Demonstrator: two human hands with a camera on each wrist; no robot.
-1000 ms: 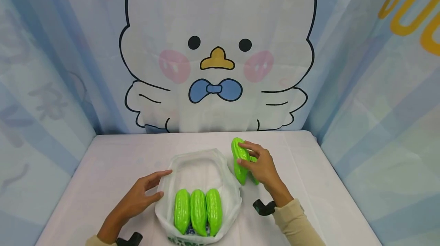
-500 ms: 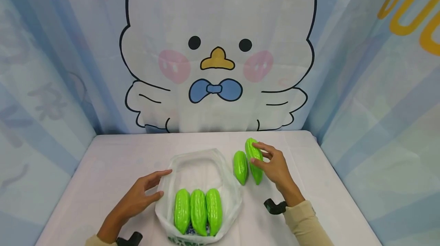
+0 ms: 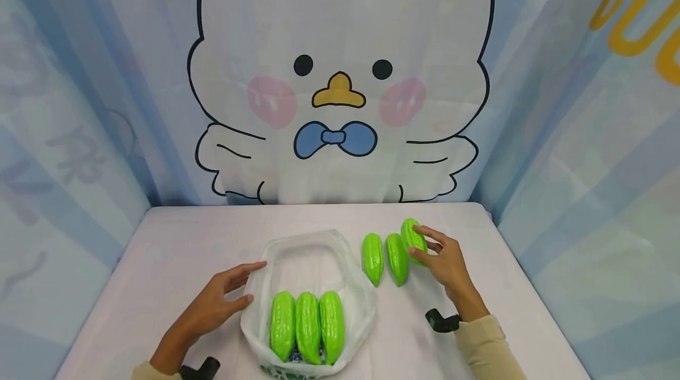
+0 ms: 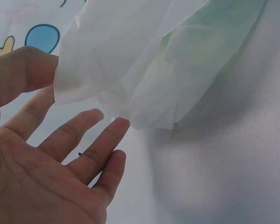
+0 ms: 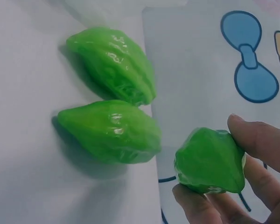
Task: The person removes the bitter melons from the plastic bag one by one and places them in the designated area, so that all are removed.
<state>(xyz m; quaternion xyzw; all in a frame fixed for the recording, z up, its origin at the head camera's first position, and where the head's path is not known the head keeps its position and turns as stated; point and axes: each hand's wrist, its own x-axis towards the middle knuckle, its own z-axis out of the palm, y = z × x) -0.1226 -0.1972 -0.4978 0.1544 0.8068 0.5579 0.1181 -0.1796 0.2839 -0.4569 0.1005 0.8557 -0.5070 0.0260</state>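
My right hand [image 3: 447, 259] pinches a glossy, ribbed green bitter melon [image 3: 412, 238] between thumb and fingers, at the right of a row. In the right wrist view this held melon [image 5: 210, 161] shows end-on, raised above the table. Two more bitter melons lie side by side to its left, a near one [image 3: 396, 259] and a farther one [image 3: 373, 257]. My left hand [image 3: 223, 298] has its fingers spread at the left rim of a white plastic bag [image 3: 358, 309]. In the left wrist view its thumb tip meets the bag's edge [image 4: 98, 70]. Three bitter melons [image 3: 308, 327] stand in the bag's front part.
A white cloth covers the table [image 3: 196, 238]. Behind it hangs a curtain [image 3: 334, 179] printed with a cartoon bird, and patterned curtains close in both sides. A black wrist camera [image 3: 442, 321] sits on the right forearm, another [image 3: 200, 369] on the left.
My right hand has moved right, leaving a second bitter melon beside the first on the table, and now grips a third one. My left hand and the bag keep their place.
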